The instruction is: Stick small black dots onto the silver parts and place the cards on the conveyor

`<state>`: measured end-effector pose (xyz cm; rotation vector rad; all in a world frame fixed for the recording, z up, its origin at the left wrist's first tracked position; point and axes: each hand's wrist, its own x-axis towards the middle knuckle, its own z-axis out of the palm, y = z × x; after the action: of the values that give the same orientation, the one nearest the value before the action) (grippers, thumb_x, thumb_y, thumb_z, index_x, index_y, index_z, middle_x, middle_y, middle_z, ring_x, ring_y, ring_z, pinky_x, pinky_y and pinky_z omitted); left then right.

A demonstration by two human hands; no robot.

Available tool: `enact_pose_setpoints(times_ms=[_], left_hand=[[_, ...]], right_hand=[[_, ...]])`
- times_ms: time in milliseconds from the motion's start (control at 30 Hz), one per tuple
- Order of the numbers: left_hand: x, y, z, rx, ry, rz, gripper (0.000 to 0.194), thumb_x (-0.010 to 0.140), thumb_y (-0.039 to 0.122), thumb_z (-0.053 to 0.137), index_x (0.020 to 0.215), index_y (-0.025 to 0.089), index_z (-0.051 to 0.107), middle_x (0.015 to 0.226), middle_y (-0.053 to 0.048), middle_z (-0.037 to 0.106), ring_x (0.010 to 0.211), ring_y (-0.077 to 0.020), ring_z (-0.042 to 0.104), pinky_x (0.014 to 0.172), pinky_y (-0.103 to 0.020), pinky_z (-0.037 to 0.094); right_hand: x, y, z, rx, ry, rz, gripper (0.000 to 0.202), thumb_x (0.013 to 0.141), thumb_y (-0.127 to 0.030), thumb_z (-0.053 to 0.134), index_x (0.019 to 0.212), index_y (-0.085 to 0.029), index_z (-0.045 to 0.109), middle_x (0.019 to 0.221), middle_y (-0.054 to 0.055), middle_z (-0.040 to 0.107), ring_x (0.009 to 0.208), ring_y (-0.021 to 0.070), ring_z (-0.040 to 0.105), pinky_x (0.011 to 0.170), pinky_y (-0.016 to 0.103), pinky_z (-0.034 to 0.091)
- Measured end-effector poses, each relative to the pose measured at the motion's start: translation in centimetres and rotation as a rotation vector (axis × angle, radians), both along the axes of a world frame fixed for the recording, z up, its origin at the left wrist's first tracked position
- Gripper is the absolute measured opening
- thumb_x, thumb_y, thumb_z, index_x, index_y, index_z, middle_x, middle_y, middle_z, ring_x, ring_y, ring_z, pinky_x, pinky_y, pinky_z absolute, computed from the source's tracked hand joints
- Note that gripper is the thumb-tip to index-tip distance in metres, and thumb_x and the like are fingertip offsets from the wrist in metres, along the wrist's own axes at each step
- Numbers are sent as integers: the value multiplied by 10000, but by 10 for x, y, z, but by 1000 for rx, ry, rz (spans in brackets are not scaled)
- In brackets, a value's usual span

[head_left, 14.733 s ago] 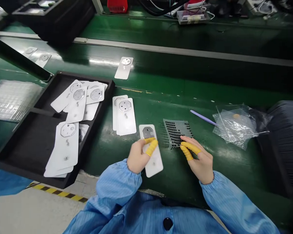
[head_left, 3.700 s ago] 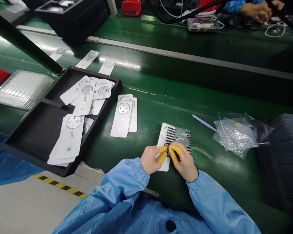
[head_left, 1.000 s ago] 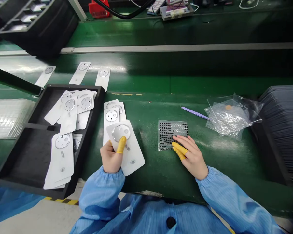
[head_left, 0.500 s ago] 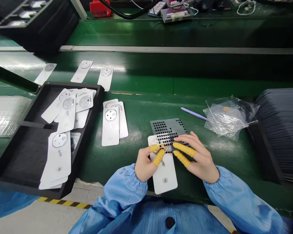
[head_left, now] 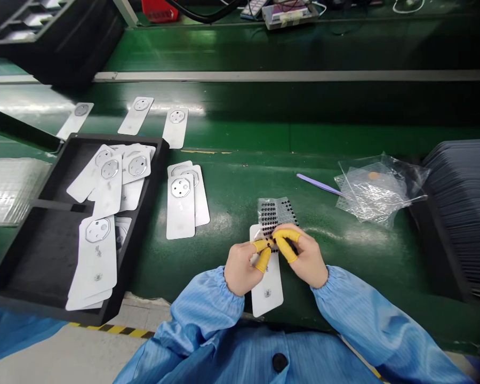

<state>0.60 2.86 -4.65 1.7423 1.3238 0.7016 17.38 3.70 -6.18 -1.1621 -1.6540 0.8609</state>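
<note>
Head view: where the fingertips meet, detail is lost. Left hand (head_left: 242, 269) and right hand (head_left: 304, 261) are together at the lower part of the dotted sheet (head_left: 282, 210). Right thumb and finger pinch the sheet. Left thumb and finger nearly close beside them; can't tell if anything is between. Sheet overlaps the upper part of the white card (head_left: 267, 293), which lies on the green bench (head_left: 240, 192) near its front edge; card's round window mostly covered. Black dots too small to count reliably.

Cut off by frame: dark stack (head_left: 464, 197) at right, clear plastic trays (head_left: 12, 194) at left, red bin (head_left: 159, 10) at top. Contents of black bin (head_left: 70, 50), top left, unclear.

Counts: 2 hands, 2 yellow finger cots visible on each. 1 dotted sheet, 1 card under it. 3 cards in the overlapping pile (head_left: 180, 213) left of the hands. 3 single cards (head_left: 176, 130) in a row beyond the black tray (head_left: 36, 250). Tray holds 2 card heaps, overlapping, exact number hidden. 1 purple tweezers (head_left: 318, 183), tip end at the clear bags (head_left: 374, 192); bag count unclear.
</note>
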Motion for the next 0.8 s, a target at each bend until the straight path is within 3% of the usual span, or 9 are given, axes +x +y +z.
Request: enact_pose_setpoints(times_ms=[100,233,367,433,567,700,800], left_hand=[[-11,3,-3,-144,-73,-28,226,810,220,590,991,147,703,920,-98,751,868,-251,713,828,-370,562],[-40,2,3,-175,-274,81,592,777,242,672,1328,153,474,1170,-142,668,1026,-277,663,848,-380,565],[-50,-5,26,-201,-312,224,770,808,257,655,1448,216,229,948,-99,714,800,-247,707,664,-343,594],[-41,-8,38,-222,-308,206,720,828,257,626,1425,221,227,838,-60,717,687,-218,697,586,-307,573],[-15,-10,57,-178,-215,152,413,802,238,636,1184,198,484,717,-15,704,523,-156,617,499,-252,500],[-3,-10,66,-89,-102,117,220,792,194,611,1007,178,566,644,3,668,484,-135,573,475,-236,450],[-1,-11,66,-17,-52,101,104,806,186,591,909,177,578,744,-20,698,481,-118,570,471,-231,441]], right_hand=[[-2,1,-8,-25,30,-72,98,870,-163,532,928,-192,605,940,69,630,878,161,635,742,305,561],[3,0,-9,47,15,-134,127,829,-136,588,936,-199,615,1026,85,585,941,189,598,805,374,538],[1,-1,18,244,-136,-177,225,801,-120,618,997,-231,622,985,69,604,883,199,618,717,349,550],[-3,-3,34,323,-217,-162,282,788,-123,641,1037,-254,617,954,53,627,840,189,633,697,325,556],[-8,-10,50,340,-280,-48,401,831,-166,615,1205,-284,534,976,43,663,881,200,653,764,345,570],[-5,-14,53,324,-313,-12,464,857,-146,567,1295,-267,471,1016,52,675,951,213,652,826,353,573],[-1,-14,58,349,-287,-6,471,866,-168,552,1318,-265,460,1022,51,681,960,215,656,821,350,586]])
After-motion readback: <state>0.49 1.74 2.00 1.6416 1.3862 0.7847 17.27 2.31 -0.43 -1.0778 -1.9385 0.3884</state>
